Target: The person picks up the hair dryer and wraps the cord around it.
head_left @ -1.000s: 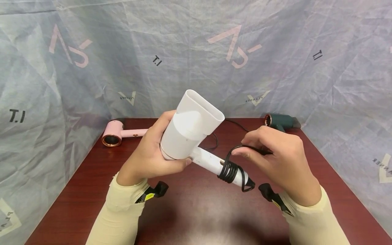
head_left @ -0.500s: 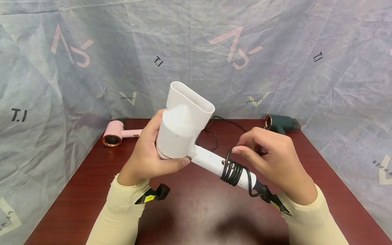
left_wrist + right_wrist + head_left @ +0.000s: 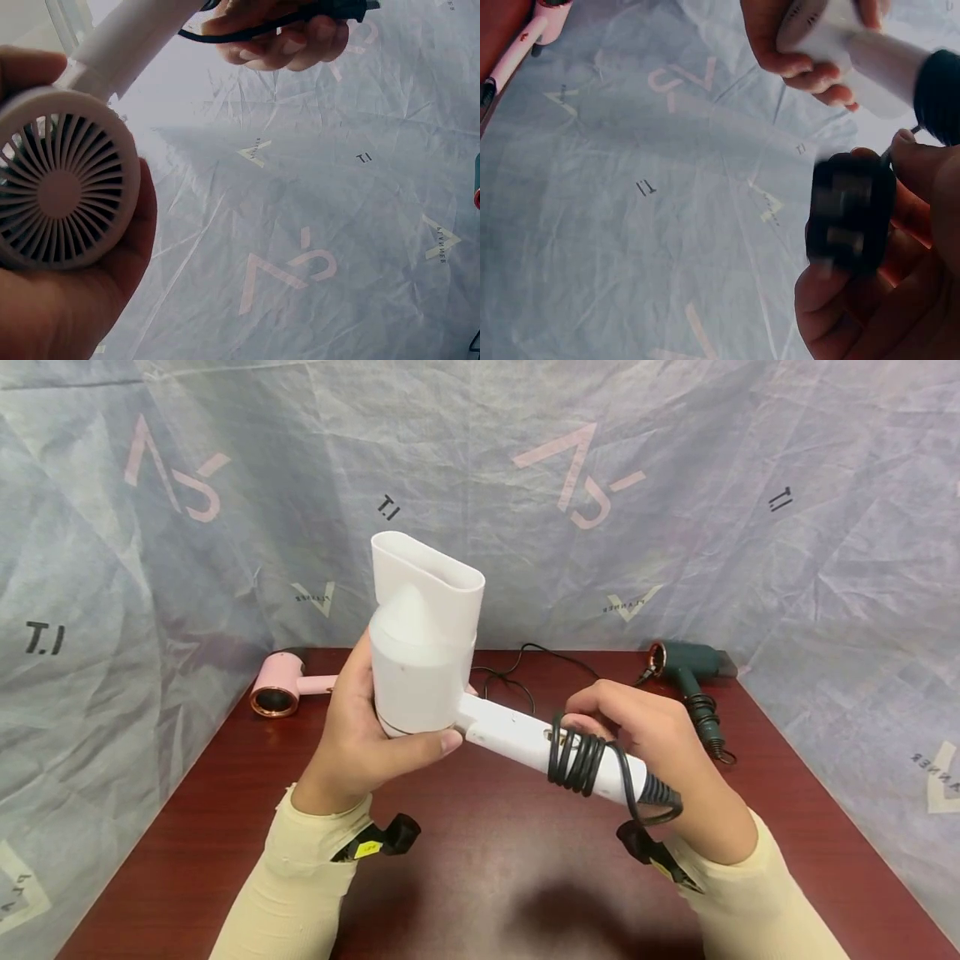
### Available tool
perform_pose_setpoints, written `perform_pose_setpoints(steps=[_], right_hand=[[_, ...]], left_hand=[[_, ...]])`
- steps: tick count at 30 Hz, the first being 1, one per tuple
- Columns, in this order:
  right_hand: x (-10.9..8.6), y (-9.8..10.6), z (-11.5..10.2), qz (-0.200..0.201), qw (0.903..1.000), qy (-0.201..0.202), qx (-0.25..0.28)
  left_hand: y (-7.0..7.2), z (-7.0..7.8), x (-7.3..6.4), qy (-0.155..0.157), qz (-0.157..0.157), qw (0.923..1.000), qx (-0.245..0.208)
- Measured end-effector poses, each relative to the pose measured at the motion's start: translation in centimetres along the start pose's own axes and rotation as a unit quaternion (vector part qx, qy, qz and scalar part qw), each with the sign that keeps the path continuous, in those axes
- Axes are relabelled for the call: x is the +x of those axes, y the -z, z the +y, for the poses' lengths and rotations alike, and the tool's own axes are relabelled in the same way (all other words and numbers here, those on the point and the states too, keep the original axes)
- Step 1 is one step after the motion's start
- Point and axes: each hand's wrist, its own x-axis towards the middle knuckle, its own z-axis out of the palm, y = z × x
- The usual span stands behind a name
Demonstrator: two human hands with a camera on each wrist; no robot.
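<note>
My left hand (image 3: pixel 356 739) grips the barrel of a white hair dryer (image 3: pixel 423 672), held above the table with its flat nozzle pointing up. The handle slants down to the right, and a black cord (image 3: pixel 577 762) is coiled several times round it. Behind the handle, my right hand (image 3: pixel 663 739) pinches the loose end of the cord. In the right wrist view the black plug (image 3: pixel 851 217) lies within the curled fingers; its prongs poke out in the left wrist view. That view also shows the dryer's round slatted intake grille (image 3: pixel 60 191).
A pink hair dryer (image 3: pixel 281 681) lies at the back left of the dark red table (image 3: pixel 465 877). At the back right lies a dark green hair dryer (image 3: pixel 690 664), its cord wound on its handle. Another black cord (image 3: pixel 558 653) trails along the back. Grey printed cloth (image 3: pixel 465 460) surrounds the table.
The white hair dryer has shifted left and tipped more upright in my left hand. My right hand has moved left and behind the handle with the loose cord end.
</note>
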Motion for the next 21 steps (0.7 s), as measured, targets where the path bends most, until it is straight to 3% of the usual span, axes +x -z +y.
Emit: perform_pose_setpoints(steps=[3, 9, 12, 16, 21], right_hand=[[0.0, -0.2, -0.1, -0.018, 0.9998, -0.005, 0.011], [-0.2, -0.8, -0.5, -0.052, 0.9936, -0.075, 0.066], [-0.3, -1.0, -0.6, -0.055, 0.9912, -0.071, 0.097], [-0.3, -1.2, -0.5, -0.068, 0.9934, -0.055, 0.075], [-0.6, -1.7, -0.6, -0.094, 0.9913, -0.092, 0.004]], left_hand=[[0.0, -0.1, 0.0, -0.005, 0.010, 0.9999, -0.007], [0.0, -0.3, -0.1, -0.018, 0.051, 0.9982, 0.026], [0.0, -0.4, 0.0, -0.025, 0.068, 0.9967, 0.038], [-0.1, -0.6, 0.1, -0.034, 0.084, 0.9951, 0.041], [-0.2, -0.9, 0.3, -0.040, 0.103, 0.9932, 0.035]])
